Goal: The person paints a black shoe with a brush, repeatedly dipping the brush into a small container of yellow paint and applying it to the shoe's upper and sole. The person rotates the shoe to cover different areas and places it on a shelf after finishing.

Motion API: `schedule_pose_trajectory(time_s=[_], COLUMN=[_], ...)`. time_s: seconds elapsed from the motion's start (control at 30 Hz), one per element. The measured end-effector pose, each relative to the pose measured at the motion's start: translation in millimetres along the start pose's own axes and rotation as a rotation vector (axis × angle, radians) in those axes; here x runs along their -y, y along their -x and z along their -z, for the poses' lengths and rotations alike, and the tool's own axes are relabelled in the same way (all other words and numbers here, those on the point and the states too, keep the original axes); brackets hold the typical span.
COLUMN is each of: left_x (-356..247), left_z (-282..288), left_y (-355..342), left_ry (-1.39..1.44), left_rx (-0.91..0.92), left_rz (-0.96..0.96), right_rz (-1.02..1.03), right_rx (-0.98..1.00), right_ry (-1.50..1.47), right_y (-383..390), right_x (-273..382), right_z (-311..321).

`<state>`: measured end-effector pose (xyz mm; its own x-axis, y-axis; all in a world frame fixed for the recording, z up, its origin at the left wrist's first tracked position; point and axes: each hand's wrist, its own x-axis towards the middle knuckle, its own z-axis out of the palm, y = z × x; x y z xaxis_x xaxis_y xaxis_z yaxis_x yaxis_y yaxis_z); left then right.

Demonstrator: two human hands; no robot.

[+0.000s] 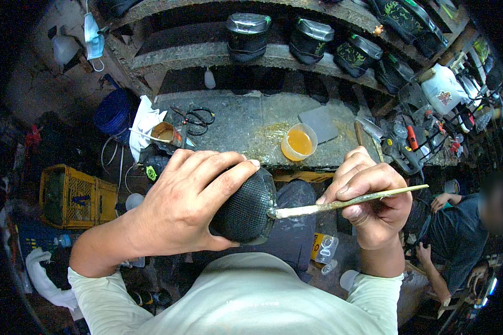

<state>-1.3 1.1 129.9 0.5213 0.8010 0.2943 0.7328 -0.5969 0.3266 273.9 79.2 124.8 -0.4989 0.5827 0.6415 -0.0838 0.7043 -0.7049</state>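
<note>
My left hand [184,195] is wrapped round a black shoe [246,204] with a woven, mesh-like surface, its rounded end toward me. The thumb lies along the near side and the fingers reach over the top. In my right hand [374,192] a thin, pale-handled brush [313,210] is pinched between thumb and fingers. The brush's tip touches the right-hand edge of the shoe. Beyond my hands, a clear cup of amber liquid [299,142] stands on the worn bench [237,120].
A rusty can [165,133], black cable [198,121] and grey slab [318,124] are on the bench. Shelves behind hold several black shoes [247,39]. A yellow crate [75,198] stands left; a co-worker [455,237] sits at right. Tools and a white jug [442,86] crowd the far right.
</note>
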Motion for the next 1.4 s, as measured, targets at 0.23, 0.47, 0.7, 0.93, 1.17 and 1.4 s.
schedule_pose_trajectory(time_s=[0.23, 0.47, 0.7, 0.93, 1.17, 1.4], left_x=[-1, -2, -1, -4, -4, -3], left_z=[3, 6, 7, 8, 9, 9], left_y=[0, 0, -2, -2, -2, -3], left_ry=[0.052, 0.072, 0.113, 0.113, 0.116, 0.12], left_rx=[0.072, 0.14, 0.168, 0.199, 0.198, 0.211], left_rz=[0.052, 0.094, 0.095, 0.098, 0.095, 0.089], right_rz=[0.048, 0.057, 0.063, 0.09, 0.084, 0.061], right_rx=[0.072, 0.126, 0.148, 0.154, 0.281, 0.357], right_ry=[0.011, 0.067, 0.19, 0.218, 0.211, 0.176], right_y=[0, 0, -3, -6, -8, -11], right_x=[4, 5, 9, 10, 14, 15], right_z=[7, 9, 16, 17, 19, 22])
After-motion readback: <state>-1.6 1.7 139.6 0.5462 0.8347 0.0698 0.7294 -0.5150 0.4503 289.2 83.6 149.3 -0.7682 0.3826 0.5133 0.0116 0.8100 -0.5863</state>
